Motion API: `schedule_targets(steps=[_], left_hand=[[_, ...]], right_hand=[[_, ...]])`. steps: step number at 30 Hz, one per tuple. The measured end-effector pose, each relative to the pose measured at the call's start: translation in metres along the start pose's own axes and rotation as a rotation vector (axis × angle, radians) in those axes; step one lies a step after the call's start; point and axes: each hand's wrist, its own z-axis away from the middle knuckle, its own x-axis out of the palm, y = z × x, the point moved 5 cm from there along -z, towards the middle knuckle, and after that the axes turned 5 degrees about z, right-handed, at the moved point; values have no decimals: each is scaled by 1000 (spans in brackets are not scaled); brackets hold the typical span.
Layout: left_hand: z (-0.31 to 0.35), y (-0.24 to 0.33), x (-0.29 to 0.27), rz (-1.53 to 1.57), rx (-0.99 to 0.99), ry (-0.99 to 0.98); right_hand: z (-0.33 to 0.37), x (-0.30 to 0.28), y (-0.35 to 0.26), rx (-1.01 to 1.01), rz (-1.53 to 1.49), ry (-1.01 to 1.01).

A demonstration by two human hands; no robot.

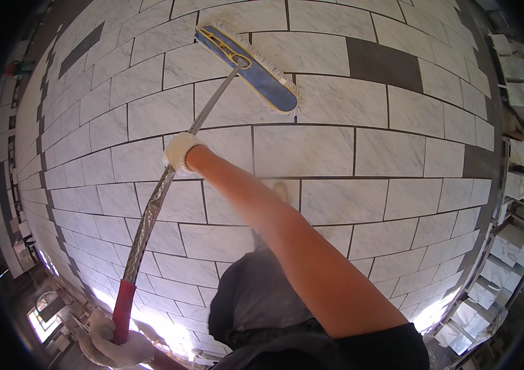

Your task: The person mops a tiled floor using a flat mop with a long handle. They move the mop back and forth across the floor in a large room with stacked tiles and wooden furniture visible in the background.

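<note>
Beyond the right fingers, well ahead on the floor: flat dust mop head [249, 68], blue pad, pale fringe round the edge, yellow metal frame on top, lay flat on the tiles. Joined to a long silvery pole [151, 209], shiny, looked wrapped or ridged, ran back diagonally from the mop head to both hands. Right hand [180, 151] in a knitted white glove, fingers curled shut round the pole about midway up; bare forearm stretched out behind it. Left hand [111, 348], also white-gloved, clamped on the red grip [123, 311] at the pole's near end, fingers wrapped from below. Judged light for its length, stiff pole, head soft and floppy at the fringe; probably pivoted at the frame joint, so likely to twist if pushed off-axis. Smooth metal likely slippery, knit gloves helped; best held as seen, one hand on the red grip, other mid-pole. Under everything: marble tile floor [336, 148], white-grey veined rectangles in a brick pattern, a few dark tiles mixed in, polished, glare near the left fingers. Far right of the right fingers: stacks of pale slabs [521, 160] on racks, small and bent by the lens. Dark clothing below the right arm.
</note>
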Motion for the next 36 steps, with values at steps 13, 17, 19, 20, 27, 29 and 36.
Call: schedule_targets(steps=[13, 17, 19, 20, 27, 29, 36], left_hand=[[17, 129, 181, 1336, -1061, -312], [50, 277, 255, 1473, -906, -1204], [66, 315, 267, 1536, -899, -1584], [70, 324, 269, 1581, -947, -1706], [147, 236, 208, 1314, -1136, -2029], [186, 171, 177, 1148, -1240, -2141], [204, -155, 43, 100, -1118, -2249]], right_hand=[[129, 49, 213, 368, 103, -128], [210, 64, 303, 669, 240, 94], [237, 76, 321, 676, 237, 245], [241, 89, 327, 662, 252, 232], [251, 195, 319, 755, 182, 458], [246, 240, 260, 743, 240, 156], [194, 231, -140, 216, -226, -76]])
